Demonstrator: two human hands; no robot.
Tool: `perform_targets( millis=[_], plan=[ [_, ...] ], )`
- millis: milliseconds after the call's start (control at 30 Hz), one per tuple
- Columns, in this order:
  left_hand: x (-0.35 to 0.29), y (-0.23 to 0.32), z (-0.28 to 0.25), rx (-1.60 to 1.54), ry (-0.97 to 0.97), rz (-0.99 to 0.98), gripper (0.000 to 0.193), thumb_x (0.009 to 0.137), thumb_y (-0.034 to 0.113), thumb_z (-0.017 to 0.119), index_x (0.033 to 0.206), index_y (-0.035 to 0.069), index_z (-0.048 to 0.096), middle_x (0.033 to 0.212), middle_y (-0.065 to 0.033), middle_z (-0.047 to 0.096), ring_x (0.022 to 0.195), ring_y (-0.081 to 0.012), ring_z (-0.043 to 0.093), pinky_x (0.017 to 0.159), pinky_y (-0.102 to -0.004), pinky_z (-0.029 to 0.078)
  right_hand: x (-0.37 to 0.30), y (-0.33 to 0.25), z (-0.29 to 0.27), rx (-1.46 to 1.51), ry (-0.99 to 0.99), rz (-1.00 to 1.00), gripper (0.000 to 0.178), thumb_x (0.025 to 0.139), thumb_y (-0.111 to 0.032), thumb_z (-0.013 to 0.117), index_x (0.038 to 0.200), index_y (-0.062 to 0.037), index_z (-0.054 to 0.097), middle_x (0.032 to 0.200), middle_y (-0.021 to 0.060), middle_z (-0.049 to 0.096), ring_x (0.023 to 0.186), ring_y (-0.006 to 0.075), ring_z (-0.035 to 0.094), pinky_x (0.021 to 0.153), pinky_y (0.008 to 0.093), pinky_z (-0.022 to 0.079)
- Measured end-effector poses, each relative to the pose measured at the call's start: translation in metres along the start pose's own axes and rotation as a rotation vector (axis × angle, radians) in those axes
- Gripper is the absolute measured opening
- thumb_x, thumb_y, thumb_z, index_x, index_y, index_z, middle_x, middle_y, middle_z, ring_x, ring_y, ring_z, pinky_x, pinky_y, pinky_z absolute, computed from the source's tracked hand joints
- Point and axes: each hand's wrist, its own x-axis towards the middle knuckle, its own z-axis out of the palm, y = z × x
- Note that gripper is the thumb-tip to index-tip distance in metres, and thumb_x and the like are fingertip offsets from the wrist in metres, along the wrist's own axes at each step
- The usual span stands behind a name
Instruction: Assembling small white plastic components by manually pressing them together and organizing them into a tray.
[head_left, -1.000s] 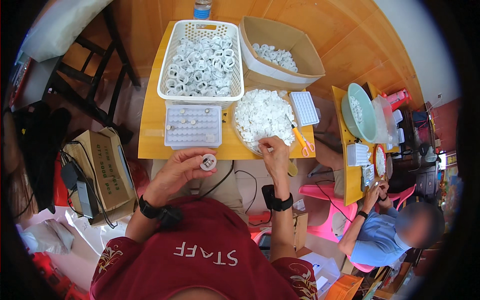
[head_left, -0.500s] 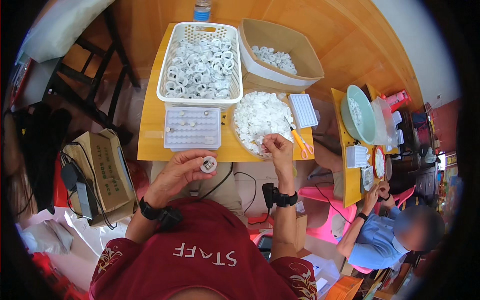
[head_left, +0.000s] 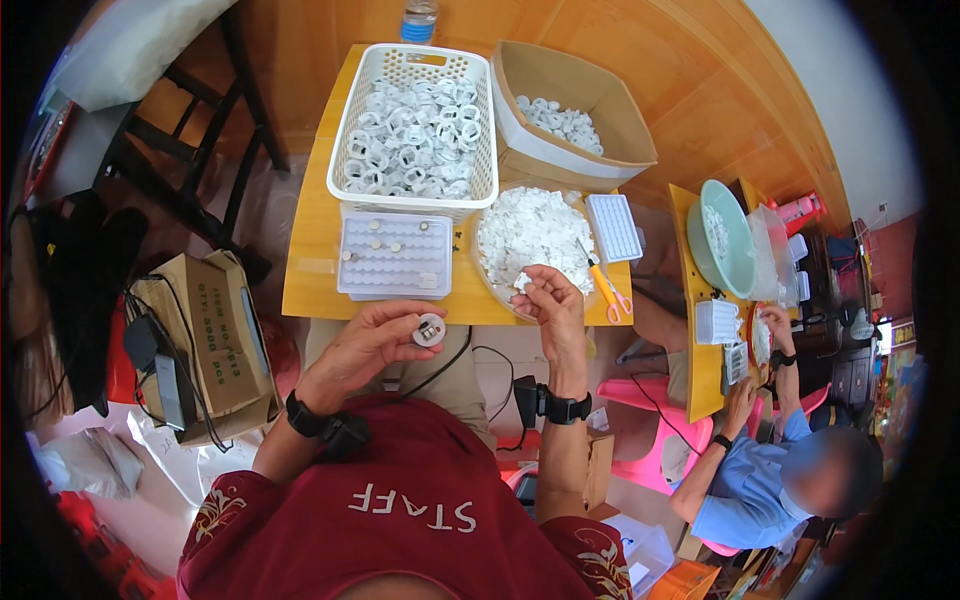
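My left hand is closed around the edge of a round white plastic part with small metal pieces in its face, held up just off the table's front edge. Between the fingertips of my right hand is a small white plastic piece, over the near rim of a round tub. That tub is heaped with small white pieces. Beyond my left hand lies a white ridged tray with several small round metal pieces standing on it.
A white basket of white rings and a cardboard box of similar parts stand at the back. Orange-handled scissors rest at the tub's right, near another white tray. A co-worker sits at a table on the right.
My right hand has drawn slightly back from the pile and turned, showing a white piece in its fingertips. My left hand still holds the round part. One co-worker's hand has reached to a red-rimmed bowl.
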Motion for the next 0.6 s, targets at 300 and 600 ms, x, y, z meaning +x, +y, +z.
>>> perform_targets(
  millis=[300,600],
  plan=[
    [0.002,-0.003,0.003,-0.025,0.004,0.002,0.034,0.088,0.018,0.053,0.114,-0.004,0.052,0.101,-0.0132,0.059,0.086,-0.0216,0.062,0.075,-0.0287,0.054,-0.011,-0.004,0.012,0.250,-0.044,0.095,0.018,0.080,0.003,0.055,0.097,0.0042,0.057,0.083,0.0088,0.061,0.070,0.0208,0.065,0.063,0.0281,0.056],
    [-0.001,-0.001,0.003,-0.036,0.013,0.023,0.034,0.088,0.017,0.053,0.114,-0.004,0.052,0.102,-0.0135,0.058,0.085,-0.0211,0.062,0.075,-0.0285,0.054,-0.017,0.000,0.022,0.235,-0.054,0.068,0.017,0.084,-0.005,0.056,0.100,0.0007,0.058,0.082,0.0126,0.064,0.067,0.0197,0.065,0.061,0.0274,0.055]
  ],
)
